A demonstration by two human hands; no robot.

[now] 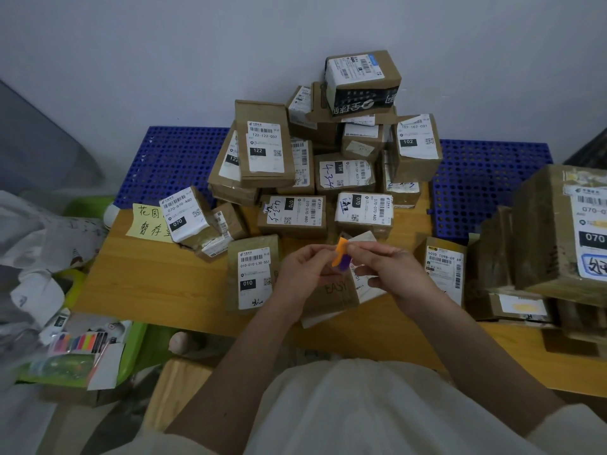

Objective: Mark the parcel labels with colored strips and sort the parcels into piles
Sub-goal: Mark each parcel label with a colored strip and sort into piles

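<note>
An orange strip [341,251] and a purple strip [345,261] are held together above the wooden table [157,274], pinched between the fingertips of the left hand [303,269] and the right hand [391,269]. The fingers of both hands are curled in and clamped on the strips; it looks as if one is being peeled from the other, though that cannot be confirmed.

Progress is judged as early to middle. A parcel printed "EASY" [335,290] lies directly under the hands and is taken as the one about to be marked. No colored strip is seen on any readable label in the central heap [328,165], so most marking appears left to do. A stack at the right [538,251] may already be a sorted pile; a yellow patch shows on one label [522,306] low in it, but whether it is a strip cannot be told.

Readable writing:
- "010-010-L30-551" and "010" on the parcel left of the hands [254,274].
- "122-122-007" and "122" on an upright box [264,146].
- "102-102-001" and "102" on a box at the back right [417,142].
- "070-070-A80" and "070" on several parcels, including a tilted one [184,211].
- "502D T098-69" on a parcel right of the hands [445,270].
- "070" on the large box at the far right [588,231].
- A yellow sticky note [147,221] with handwritten Chinese characters.

A pack of colored strips [78,343] lies in a green tray [131,353] at the lower left.
</note>
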